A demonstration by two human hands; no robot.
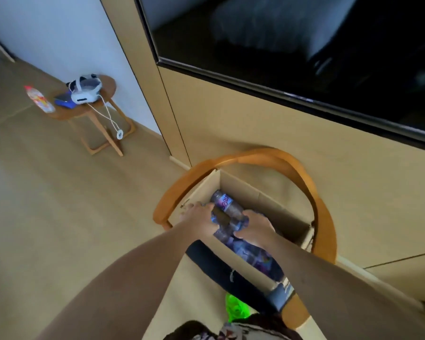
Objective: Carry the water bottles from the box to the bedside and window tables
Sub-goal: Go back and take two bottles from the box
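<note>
An open cardboard box (260,192) sits on the seat of a round wooden chair (302,173) against the wall. Several clear water bottles with purple labels lie inside it. Both my hands reach into the box. My left hand (199,217) closes around the near end of one lying bottle (225,204). My right hand (254,228) grips another bottle (241,223) just beside it, its fingers wrapped over the plastic. More bottles (250,251) lie lower in the box, partly hidden by my right forearm.
A small wooden side table (108,88) stands at the left by the white wall, holding a white headset (85,90) with a dangling cable, a blue item and a snack bag (39,99). A dark wall-mounted screen (304,45) hangs above the chair. Beige floor spreads to the left.
</note>
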